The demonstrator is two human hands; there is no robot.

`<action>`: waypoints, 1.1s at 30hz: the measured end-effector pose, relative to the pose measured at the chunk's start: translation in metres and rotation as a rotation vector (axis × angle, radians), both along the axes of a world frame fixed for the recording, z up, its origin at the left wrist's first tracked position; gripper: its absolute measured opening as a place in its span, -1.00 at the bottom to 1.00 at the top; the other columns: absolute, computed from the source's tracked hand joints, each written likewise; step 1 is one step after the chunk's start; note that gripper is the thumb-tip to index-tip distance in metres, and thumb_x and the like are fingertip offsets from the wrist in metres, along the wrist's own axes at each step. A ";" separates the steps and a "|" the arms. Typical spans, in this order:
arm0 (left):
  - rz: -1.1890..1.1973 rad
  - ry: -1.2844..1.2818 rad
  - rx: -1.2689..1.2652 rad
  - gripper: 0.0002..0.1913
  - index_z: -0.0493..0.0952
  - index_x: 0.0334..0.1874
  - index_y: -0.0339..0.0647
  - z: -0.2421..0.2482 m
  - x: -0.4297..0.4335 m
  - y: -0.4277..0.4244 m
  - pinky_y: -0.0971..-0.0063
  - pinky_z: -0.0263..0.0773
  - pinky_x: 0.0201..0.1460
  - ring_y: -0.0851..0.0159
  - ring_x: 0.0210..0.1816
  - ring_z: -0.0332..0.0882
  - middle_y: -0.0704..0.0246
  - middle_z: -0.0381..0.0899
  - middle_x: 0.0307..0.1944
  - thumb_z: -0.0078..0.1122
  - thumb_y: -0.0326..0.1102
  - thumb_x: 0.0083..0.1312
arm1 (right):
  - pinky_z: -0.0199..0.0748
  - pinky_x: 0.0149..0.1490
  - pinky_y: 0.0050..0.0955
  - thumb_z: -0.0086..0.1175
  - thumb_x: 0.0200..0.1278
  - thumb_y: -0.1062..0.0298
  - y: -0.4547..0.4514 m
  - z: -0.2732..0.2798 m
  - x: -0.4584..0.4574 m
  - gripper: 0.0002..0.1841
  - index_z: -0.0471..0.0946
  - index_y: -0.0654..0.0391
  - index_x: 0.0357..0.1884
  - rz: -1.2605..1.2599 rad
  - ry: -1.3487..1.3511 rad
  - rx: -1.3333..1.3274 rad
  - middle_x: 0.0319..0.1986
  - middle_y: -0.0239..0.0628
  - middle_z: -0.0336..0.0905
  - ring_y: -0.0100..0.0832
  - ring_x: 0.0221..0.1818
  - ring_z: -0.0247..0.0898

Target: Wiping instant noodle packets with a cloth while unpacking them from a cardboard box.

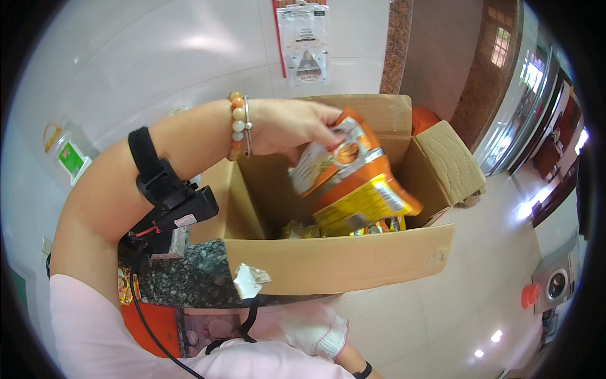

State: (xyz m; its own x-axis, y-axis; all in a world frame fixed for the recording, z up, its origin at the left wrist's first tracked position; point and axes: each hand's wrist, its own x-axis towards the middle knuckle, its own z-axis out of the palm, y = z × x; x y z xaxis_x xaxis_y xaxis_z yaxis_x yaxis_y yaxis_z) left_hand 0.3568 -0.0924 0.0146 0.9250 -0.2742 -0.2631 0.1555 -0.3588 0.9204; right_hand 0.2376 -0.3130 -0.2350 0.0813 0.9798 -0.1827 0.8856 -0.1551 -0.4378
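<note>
My left hand, bare, with a beaded bracelet and a metal bangle at the wrist, pinches an orange, white and yellow plastic food packet by its upper edge. The packet hangs tilted and slightly blurred over the open cardboard box, overlapping its mouth; I cannot tell whether it is one packet or two together. Low inside the box lie several shiny wrapped packets, partly hidden by the front flap. Below the box, near my body, is my right hand in a white knitted glove. Its fingers are hidden or blurred.
The box rests on a dark speckled stone counter, extending past its right end. A small colourful packet lies at the counter's left. A black strapped device sits on my left arm. Plastic packaging hangs on the tiled wall.
</note>
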 end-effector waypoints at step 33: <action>-0.954 0.213 0.997 -0.43 0.22 0.34 -0.24 -0.037 0.010 -0.019 0.28 0.21 0.30 -0.01 0.23 0.33 -0.02 0.37 0.20 -0.01 -0.10 0.36 | 0.48 -0.22 -0.26 0.05 -0.02 0.25 -0.012 -0.017 0.028 -0.80 0.61 0.10 -0.40 -0.149 0.232 0.014 -0.31 -0.18 0.57 -0.11 -0.28 0.51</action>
State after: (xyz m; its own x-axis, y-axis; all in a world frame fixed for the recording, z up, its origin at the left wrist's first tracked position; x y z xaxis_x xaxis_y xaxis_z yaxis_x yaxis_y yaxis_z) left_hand 0.3672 -0.1117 -0.0225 0.4084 -0.3841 -0.8281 -0.4141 -0.8864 0.2070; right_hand 0.2658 -0.3254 -0.2519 0.1817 0.9628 -0.2001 0.7292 -0.2684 -0.6295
